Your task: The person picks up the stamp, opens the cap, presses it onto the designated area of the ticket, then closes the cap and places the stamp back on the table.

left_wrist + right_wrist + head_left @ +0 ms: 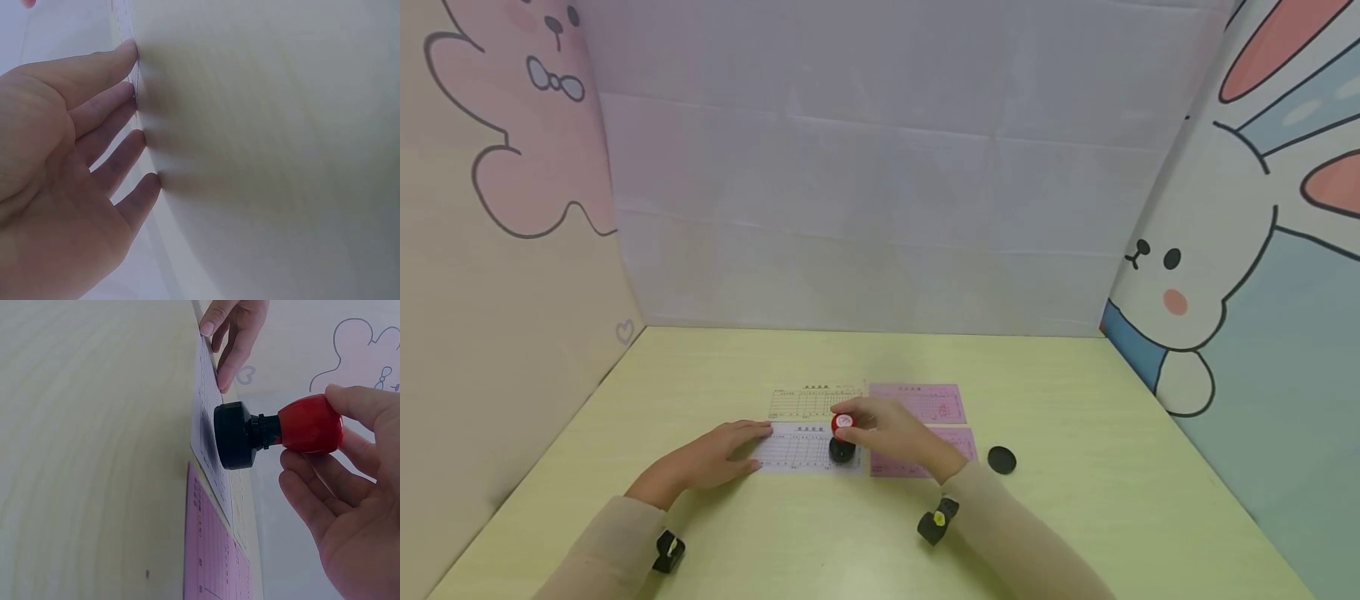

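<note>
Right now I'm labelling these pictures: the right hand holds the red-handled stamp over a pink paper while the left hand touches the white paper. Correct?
Not quite: the stamp is over the white paper, not pink, as the head view shows. The rest stands.

Red-and-black stamp (294, 428), white gridded form (797, 450), pink gridded forms (928, 404), pale yellow table (1112, 433).

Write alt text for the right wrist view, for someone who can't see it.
A person's right grip holds a stamp by its red handle, its black base just over a pale printed sheet. The left grip is at that sheet's far end, and a pink printed sheet lies next to the pale one.
</note>
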Demonstrator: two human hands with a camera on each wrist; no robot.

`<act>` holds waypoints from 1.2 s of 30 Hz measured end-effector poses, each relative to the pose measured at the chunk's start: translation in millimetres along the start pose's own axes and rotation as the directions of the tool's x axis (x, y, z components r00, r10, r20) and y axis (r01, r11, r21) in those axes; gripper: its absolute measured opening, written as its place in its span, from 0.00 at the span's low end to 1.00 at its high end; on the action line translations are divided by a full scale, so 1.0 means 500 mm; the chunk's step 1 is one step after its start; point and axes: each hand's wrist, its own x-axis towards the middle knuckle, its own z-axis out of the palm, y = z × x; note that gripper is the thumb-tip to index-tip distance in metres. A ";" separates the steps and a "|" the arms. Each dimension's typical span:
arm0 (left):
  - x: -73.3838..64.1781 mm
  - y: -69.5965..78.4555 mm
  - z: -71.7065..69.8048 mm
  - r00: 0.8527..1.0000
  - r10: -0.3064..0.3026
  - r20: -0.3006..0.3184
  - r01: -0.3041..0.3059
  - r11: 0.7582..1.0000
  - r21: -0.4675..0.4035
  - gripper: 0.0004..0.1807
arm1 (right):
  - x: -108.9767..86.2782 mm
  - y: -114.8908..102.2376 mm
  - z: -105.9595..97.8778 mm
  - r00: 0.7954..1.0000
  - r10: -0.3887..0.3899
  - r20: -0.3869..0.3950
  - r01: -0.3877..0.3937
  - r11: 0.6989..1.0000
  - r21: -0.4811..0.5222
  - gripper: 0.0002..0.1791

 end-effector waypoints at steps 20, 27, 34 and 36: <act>0.001 -0.001 0.003 1.000 -0.007 0.002 0.007 1.000 -0.002 0.28 | 0.002 0.006 0.015 1.000 -0.009 0.008 0.009 1.000 0.017 0.22; 0.003 -0.001 0.002 1.000 -0.011 0.001 0.011 1.000 -0.006 0.28 | 0.000 0.005 0.016 1.000 -0.014 0.004 0.014 1.000 0.025 0.21; 0.003 0.000 0.002 1.000 -0.015 0.004 0.015 1.000 -0.010 0.29 | 0.002 0.006 0.016 1.000 -0.021 0.006 0.020 1.000 0.010 0.20; 0.003 0.001 0.001 1.000 -0.013 0.004 0.013 1.000 -0.012 0.29 | 0.003 0.008 0.017 1.000 -0.025 0.009 0.025 1.000 -0.003 0.20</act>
